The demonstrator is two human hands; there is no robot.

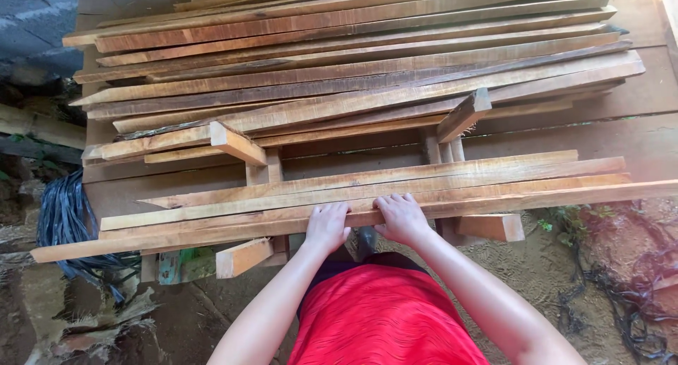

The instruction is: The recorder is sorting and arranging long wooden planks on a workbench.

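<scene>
Both my hands, left hand (327,226) and right hand (402,217), flat with fingers spread on the nearest plank (212,232); seemingly steadying it. Next needs a firm grip.

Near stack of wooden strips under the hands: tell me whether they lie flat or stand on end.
Flat. The wooden strips lie lengthwise across cross supports, both hands pressing on top.

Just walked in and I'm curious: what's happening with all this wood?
A person in a red top has both hands, the left hand and the right hand, resting side by side on the near bundle of wooden slats, fingers curled over its front edge. A bigger stack of slats lies behind on crosswise wooden supports.
</scene>
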